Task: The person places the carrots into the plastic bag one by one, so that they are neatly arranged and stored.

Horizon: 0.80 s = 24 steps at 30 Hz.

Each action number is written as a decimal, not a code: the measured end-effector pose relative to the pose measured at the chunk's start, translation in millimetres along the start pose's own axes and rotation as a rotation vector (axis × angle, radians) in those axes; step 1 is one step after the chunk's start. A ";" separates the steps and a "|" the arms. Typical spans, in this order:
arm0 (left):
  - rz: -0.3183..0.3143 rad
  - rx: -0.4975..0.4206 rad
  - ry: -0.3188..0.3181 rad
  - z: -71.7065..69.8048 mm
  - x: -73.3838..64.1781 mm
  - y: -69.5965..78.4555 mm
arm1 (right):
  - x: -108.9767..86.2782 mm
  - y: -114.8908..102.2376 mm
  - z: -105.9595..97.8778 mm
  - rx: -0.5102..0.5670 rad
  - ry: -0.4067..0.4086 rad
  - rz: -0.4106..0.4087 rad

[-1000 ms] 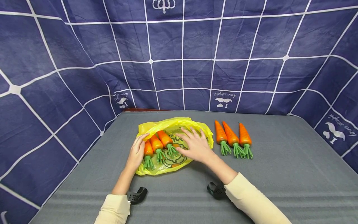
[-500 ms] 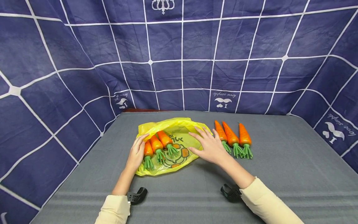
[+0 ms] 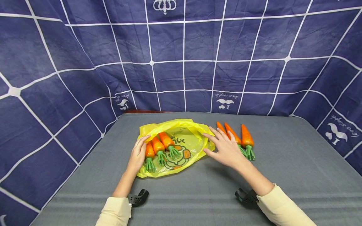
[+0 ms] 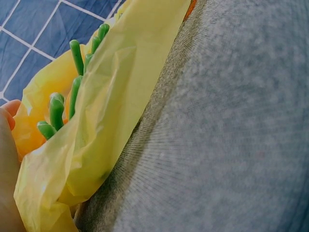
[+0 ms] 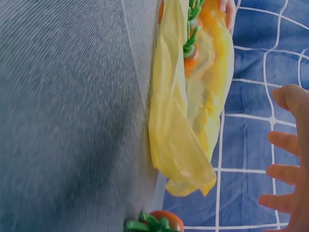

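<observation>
A yellow plastic bag [image 3: 195, 138] lies mouth-up on the grey table, its printed inside showing. Inside, at its left, three orange carrots [image 3: 158, 145] with green stalks lie side by side. My left hand [image 3: 137, 154] holds the bag's left rim, fingertips over the edge beside the carrots; its thumb is hidden in the head view. My right hand [image 3: 226, 149] hovers just past the bag's right end with fingers spread and nothing in them. It partly covers the outside carrots [image 3: 247, 138], another group of three, in the head view. In the left wrist view, green stalks [image 4: 56, 111] poke above the bag's side.
A grey cloth [image 3: 294, 163] covers the table. Behind and at both sides hangs a blue curtain [image 3: 203, 40] with white lines. Each wrist wears a black strap [image 3: 138, 197].
My right hand has moved out of the bag's mouth to the right, over the outside carrots, fingers still spread. My left hand, the bag and the carrots have stayed in place.
</observation>
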State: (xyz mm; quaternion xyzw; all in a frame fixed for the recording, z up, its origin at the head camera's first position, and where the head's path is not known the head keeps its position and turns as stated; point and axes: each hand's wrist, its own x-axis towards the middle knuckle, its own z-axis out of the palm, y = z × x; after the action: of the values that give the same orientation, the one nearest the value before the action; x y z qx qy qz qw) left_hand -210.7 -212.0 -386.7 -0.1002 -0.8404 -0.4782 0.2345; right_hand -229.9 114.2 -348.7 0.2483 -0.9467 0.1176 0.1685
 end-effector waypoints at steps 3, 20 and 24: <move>0.000 -0.001 -0.001 -0.3 -0.4 -0.2 | -4.3 5.5 -3.6 -0.008 0.004 0.010; 0.001 0.002 -0.006 -0.6 -0.2 0.0 | -32.8 46.3 -20.9 -0.029 0.009 0.105; -0.003 0.000 -0.008 -0.5 -0.2 0.4 | -37.3 59.6 -21.2 -0.029 0.016 0.129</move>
State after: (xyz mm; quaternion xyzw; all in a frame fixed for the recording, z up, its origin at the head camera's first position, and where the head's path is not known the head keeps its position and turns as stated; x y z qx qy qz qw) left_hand -210.3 -212.2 -386.2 -0.1008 -0.8415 -0.4781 0.2306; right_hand -224.2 187.4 -351.7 0.1834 -0.9609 0.1164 0.1719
